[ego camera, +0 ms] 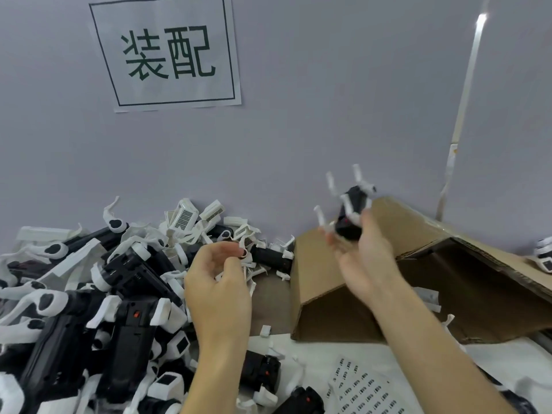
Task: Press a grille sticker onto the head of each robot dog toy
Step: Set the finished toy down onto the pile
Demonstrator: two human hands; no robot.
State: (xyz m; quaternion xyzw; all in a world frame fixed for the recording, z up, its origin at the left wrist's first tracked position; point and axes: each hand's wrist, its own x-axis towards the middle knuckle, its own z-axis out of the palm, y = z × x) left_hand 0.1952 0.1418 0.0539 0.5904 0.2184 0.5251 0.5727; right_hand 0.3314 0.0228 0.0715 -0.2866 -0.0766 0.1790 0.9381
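Note:
My right hand (363, 258) grips a black and white robot dog toy (349, 213), held belly up with its white legs in the air above the edge of a cardboard box (343, 312). The toy is blurred. My left hand (218, 282) hovers over the pile with loosely curled fingers, and a small white piece sits at its fingertips; whether it pinches the piece I cannot tell. A heap of robot dog toys (98, 294) fills the left side. One head there (185, 218) shows a grille sticker. A sticker sheet (361, 386) lies at the bottom.
The open cardboard box lies on its side at the right, with another toy (545, 255) past it at the far right edge. A grey wall with a printed sign (167, 52) stands right behind. White paper scraps (427, 297) litter the table.

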